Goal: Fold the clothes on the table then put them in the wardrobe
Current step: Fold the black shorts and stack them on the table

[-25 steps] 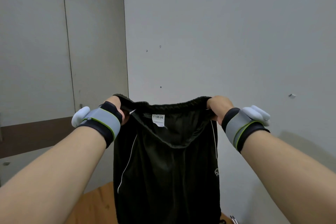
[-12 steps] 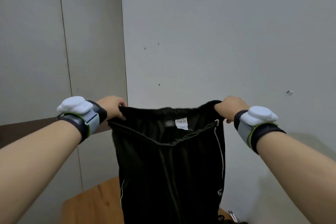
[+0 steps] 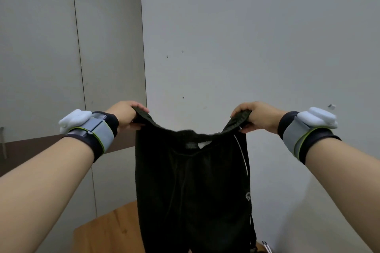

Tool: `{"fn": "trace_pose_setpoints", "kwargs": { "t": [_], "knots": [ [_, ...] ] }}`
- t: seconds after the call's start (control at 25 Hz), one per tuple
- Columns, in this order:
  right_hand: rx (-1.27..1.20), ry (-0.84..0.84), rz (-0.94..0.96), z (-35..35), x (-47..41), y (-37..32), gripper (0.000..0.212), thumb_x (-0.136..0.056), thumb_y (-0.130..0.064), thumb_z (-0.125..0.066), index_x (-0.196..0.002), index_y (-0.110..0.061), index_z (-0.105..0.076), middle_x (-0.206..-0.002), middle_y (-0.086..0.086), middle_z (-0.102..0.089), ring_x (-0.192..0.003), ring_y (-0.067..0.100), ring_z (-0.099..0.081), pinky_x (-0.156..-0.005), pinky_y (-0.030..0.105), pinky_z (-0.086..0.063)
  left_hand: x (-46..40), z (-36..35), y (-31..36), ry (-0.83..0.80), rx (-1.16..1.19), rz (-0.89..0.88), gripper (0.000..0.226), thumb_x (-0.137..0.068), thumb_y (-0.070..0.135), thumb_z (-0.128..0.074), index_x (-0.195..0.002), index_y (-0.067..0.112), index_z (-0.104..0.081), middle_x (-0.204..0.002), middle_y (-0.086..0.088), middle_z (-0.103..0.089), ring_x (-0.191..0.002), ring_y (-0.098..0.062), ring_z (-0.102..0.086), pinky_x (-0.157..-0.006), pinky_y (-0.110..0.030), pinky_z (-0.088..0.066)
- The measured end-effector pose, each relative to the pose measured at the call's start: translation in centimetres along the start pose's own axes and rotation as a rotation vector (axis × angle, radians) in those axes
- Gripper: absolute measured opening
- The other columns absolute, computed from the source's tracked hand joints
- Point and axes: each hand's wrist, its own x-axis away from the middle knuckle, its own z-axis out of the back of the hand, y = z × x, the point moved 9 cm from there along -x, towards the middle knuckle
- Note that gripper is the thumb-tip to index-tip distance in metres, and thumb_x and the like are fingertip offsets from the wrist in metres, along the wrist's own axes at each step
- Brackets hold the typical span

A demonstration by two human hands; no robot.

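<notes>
A: What surrounds the black trousers [image 3: 191, 181]?

B: Behind the trousers, a grey wall [image 3: 257, 37]. Left of them, pale wardrobe doors [image 3: 61, 47] crossed by a brown band. Below them, a corner of the wooden table [image 3: 111, 230]. The hanging cloth hides the table's middle.

A: Where do the trousers sit relative to the hands?

B: One pair, held up in the air between both hands. The left hand [image 3: 125, 114] is closed on the left end of the waistband; the right hand [image 3: 259, 116] is closed on the right end. The waistband sags between them and the legs hang straight down.

A: Counts?

B: Two hands, two grey wrist straps [image 3: 96, 133], each carrying one white device [image 3: 75, 119]. One white stripe shows down the trousers' right side.
</notes>
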Motion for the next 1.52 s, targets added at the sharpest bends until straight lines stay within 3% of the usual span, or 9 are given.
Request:
{"fn": "trace_pose_setpoints", "kwargs": {
  "t": [0.2, 0.4, 0.56, 0.76, 0.84, 0.92, 1.04, 1.28, 1.52],
  "knots": [
    [-0.041, 0.02, 0.11, -0.1, 0.1, -4.3, 0.042, -0.08, 0.018, -0.034, -0.072, -0.011, -0.063, -0.079, 0.007, -0.061, -0.077, 0.022, -0.06, -0.075, 0.031, -0.057, 1.2, -2.1, 5.7, -0.105, 0.162, -0.222, 0.036, -0.09, -0.015, -0.034, -0.082, 0.013, -0.055, -0.082, -0.007, -0.058, -0.073, -0.018, -0.058, -0.055, -0.017, -0.056],
    [-0.311, -0.048, 0.006, -5.1, -0.7, -7.5, 0.017, -0.084, 0.003, -0.052, -0.096, -0.008, -0.054, -0.096, 0.011, -0.058, -0.08, 0.02, -0.061, -0.061, 0.023, -0.056, 1.0, -7.4, 7.4, -0.116, 0.29, -0.143, 0.02, -0.091, -0.002, -0.042, -0.107, 0.008, -0.049, -0.076, -0.008, -0.052, -0.056, -0.019, -0.05, -0.048, -0.024, -0.047],
    [-0.583, -0.01, -0.089, -6.6, 0.0, -8.3, 0.011, -0.087, 0.006, -0.048, -0.085, -0.003, -0.054, -0.086, 0.011, -0.055, -0.071, 0.018, -0.058, -0.051, 0.023, -0.055, 2.6, -12.1, 7.0, -0.364, 0.514, -0.053, 0.019, -0.085, 0.03, -0.061, -0.086, 0.011, -0.061, -0.079, -0.01, -0.055, -0.066, -0.023, -0.051, -0.061, -0.033, -0.042],
    [-0.749, -0.038, -0.078, -6.3, 0.8, -6.8, 0.011, -0.085, 0.005, -0.044, -0.087, 0.0, -0.053, -0.089, 0.016, -0.053, -0.078, 0.025, -0.057, -0.063, 0.028, -0.057, 3.6, -12.8, 6.9, -0.46, -0.04, -0.337, 0.061, -0.073, -0.003, -0.068, -0.123, 0.023, -0.044, -0.105, -0.005, -0.062, -0.101, -0.025, -0.061, -0.09, -0.038, -0.051],
    [-0.456, -0.08, -0.042, -6.0, 0.6, -5.1, 0.014, -0.083, -0.002, -0.052, -0.096, -0.004, -0.055, -0.087, 0.012, -0.052, -0.075, 0.022, -0.055, -0.066, 0.029, -0.053, 3.4, -12.3, 7.1, -0.425, -0.243, -0.394, 0.076, -0.059, 0.005, -0.064, -0.129, 0.026, -0.044, -0.111, -0.007, -0.062, -0.105, -0.028, -0.06, -0.093, -0.04, -0.048],
    [-0.07, -0.134, 0.04, -6.5, 0.5, -3.6, 0.055, -0.07, -0.017, -0.072, -0.121, -0.019, -0.051, -0.107, 0.006, -0.053, -0.097, 0.021, -0.056, -0.076, 0.032, -0.052, 3.9, -12.8, 7.5, -0.489, -0.3, -0.417, 0.082, -0.054, 0.008, -0.058, -0.132, 0.025, -0.043, -0.114, -0.003, -0.062, -0.107, -0.026, -0.059, -0.094, -0.039, -0.047],
    [-0.149, -0.145, 0.206, -7.7, 0.4, -2.8, 0.058, -0.062, -0.02, -0.082, -0.116, -0.023, -0.059, -0.113, 0.005, -0.061, -0.108, 0.02, -0.059, -0.094, 0.033, -0.05, 4.5, -13.8, 7.9, -0.578, -0.334, -0.434, 0.078, -0.06, 0.007, -0.063, -0.131, 0.023, -0.035, -0.114, 0.006, -0.06, -0.103, -0.023, -0.061, -0.091, -0.037, -0.049],
    [-0.451, 0.0, 0.273, -8.4, 0.8, -3.3, 0.024, -0.081, -0.002, -0.069, -0.103, -0.007, -0.064, -0.102, 0.014, -0.068, -0.099, 0.029, -0.064, -0.094, 0.041, -0.051, 5.9, -12.3, 7.5, -0.315, -0.255, -0.595, 0.078, -0.076, 0.023, -0.075, -0.137, 0.018, -0.026, -0.127, 0.001, -0.054, -0.105, -0.011, -0.056, -0.085, -0.009, -0.043],
    [-0.721, 0.044, 0.158, -10.1, 0.5, -1.3, 0.023, -0.083, 0.003, -0.065, -0.103, -0.007, -0.061, -0.106, 0.017, -0.065, -0.103, 0.032, -0.063, -0.1, 0.046, -0.047, 12.6, -7.4, -1.9, 0.208, -0.484, -0.953, 0.077, -0.057, 0.064, -0.069, -0.111, 0.018, -0.039, -0.144, -0.006, -0.028, -0.13, -0.023, -0.035, -0.103, -0.039, -0.038]
  ]
}}
